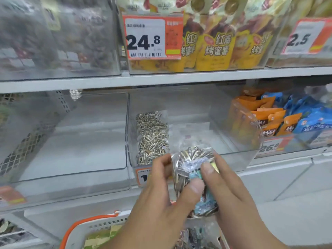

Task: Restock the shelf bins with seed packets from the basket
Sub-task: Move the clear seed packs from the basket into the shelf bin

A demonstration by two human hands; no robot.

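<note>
I see a clear packet of striped sunflower seeds [193, 169] held low in the centre, in front of the middle shelf bin [188, 114]. The left hand [161, 200] pinches it with thumb and curled fingers; the right hand [228, 189] grips its other side, thumb on top. Inside that clear bin, at 10 o'clock from the packet, another seed packet [151, 137] stands against the left wall. At 9 o'clock sits a second clear bin [71, 141]. At 2 o'clock, a bin holds orange and blue packets [280, 119]. At 6 o'clock, the white basket [86, 229] with an orange rim holds more packets.
</note>
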